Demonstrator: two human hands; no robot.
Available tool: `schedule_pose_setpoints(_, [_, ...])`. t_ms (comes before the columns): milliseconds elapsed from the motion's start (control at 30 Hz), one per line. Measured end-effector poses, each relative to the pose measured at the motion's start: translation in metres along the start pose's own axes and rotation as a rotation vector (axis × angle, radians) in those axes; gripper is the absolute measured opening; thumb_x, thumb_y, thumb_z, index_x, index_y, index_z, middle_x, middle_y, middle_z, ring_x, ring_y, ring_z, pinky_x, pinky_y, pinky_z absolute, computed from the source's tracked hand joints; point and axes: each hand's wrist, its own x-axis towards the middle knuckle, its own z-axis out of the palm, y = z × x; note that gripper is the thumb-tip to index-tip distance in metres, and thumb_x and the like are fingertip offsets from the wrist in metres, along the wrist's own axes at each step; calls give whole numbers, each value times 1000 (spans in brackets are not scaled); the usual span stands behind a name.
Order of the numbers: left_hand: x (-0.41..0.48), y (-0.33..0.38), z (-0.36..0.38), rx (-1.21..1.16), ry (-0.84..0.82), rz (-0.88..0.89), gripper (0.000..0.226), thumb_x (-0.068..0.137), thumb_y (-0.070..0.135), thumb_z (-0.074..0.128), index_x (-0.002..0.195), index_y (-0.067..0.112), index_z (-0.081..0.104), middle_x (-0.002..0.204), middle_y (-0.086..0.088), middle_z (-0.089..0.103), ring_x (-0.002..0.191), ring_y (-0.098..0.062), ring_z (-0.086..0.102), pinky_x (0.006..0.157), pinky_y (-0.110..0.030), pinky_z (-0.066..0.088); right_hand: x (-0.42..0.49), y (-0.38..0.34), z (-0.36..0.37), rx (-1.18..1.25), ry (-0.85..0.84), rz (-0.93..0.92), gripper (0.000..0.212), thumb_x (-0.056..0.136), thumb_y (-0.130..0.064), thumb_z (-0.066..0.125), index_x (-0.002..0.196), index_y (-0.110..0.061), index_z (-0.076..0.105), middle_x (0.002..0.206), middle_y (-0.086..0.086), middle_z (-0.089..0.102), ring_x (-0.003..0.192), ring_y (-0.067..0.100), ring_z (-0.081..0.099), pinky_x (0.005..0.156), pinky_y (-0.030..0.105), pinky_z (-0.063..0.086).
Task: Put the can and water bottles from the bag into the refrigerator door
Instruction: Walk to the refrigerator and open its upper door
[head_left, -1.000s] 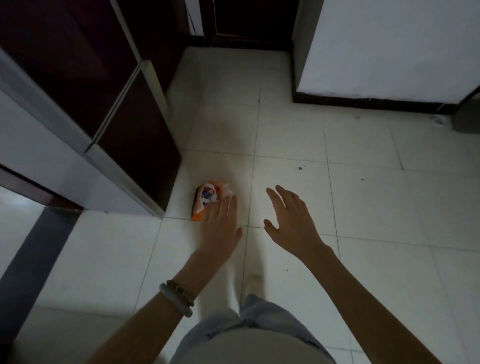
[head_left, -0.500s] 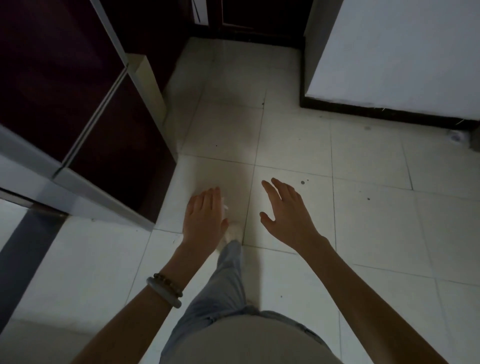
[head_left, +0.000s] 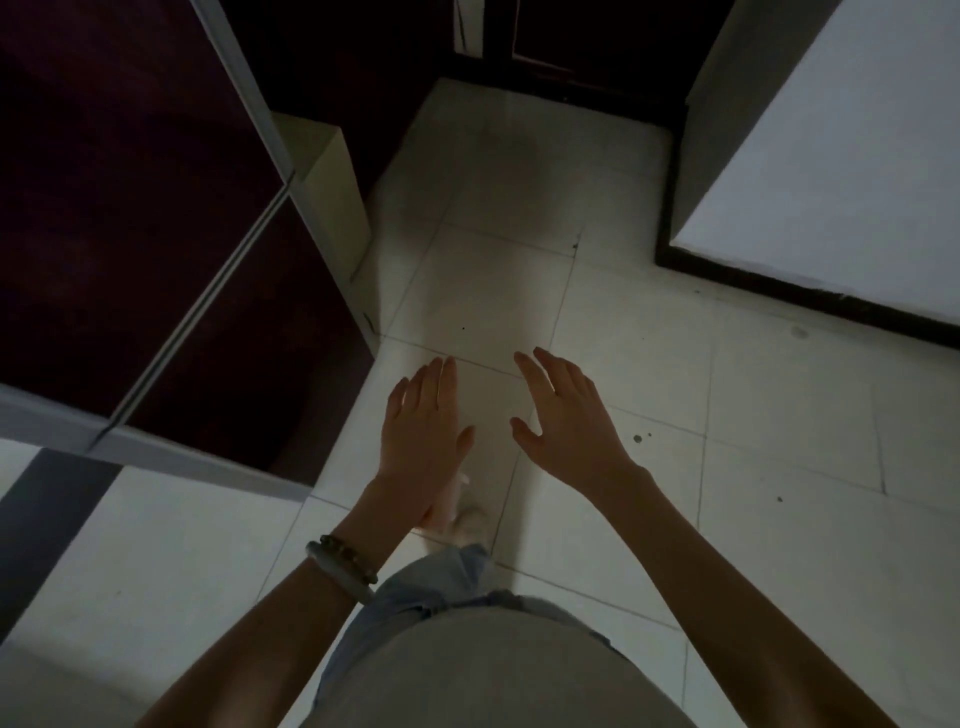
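My left hand (head_left: 423, 426) and my right hand (head_left: 563, 415) hover side by side over the pale floor tiles, fingers spread, palms down, holding nothing. The dark maroon refrigerator (head_left: 130, 218) with silver trim stands at the left, its doors closed. No can or water bottle shows. A pale blurred shape (head_left: 467, 514) peeks out just below my left wrist; I cannot tell whether it is the bag or my foot.
A white wall with a dark skirting (head_left: 831, 171) stands at the right. A dark doorway (head_left: 571, 47) lies ahead at the far end of the tiled floor (head_left: 493, 260). My leg in light trousers (head_left: 441, 587) steps forward between my arms.
The view has moved forward along the refrigerator. The orange and white bag, visible on the floor one second ago, has slipped out of sight under my left hand. Both hands stay open.
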Motion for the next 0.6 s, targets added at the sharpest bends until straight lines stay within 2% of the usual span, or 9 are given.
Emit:
schedule_pose_setpoints(200, [37,-20,-11,13,13,-114,84,72,37,77,135,-1,38,137,-22,46,124,-36,47,101,-46,37,61,5,-1,2,-44,-106,70,75,-23,72,133,-1,40,132,27,48,118,41,49,95,50,43])
schedule_pose_setpoints(500, [47,-52,-28,41,10,-453,85,68,38,79,134,-1,42,136,-21,47,123,-37,47,102,-46,37,140,-25,5,26,-172,-366,69,79,-23,69,137,-2,38,138,25,43,124,39,43,100,49,37])
schedule_pose_setpoints(567, [44,-58,-38,63,42,-559,84,73,39,75,138,1,37,142,-19,41,130,-35,40,107,-44,30,156,-36,5,60,-216,-445,68,81,-24,67,139,-4,36,141,23,40,128,38,39,102,48,34])
schedule_pose_setpoints(600, [42,-60,-41,74,41,-610,83,81,41,67,142,3,28,148,-17,31,136,-33,30,111,-42,22,163,-41,6,71,-231,-493,69,82,-24,66,140,-5,34,142,22,39,129,37,37,104,47,32])
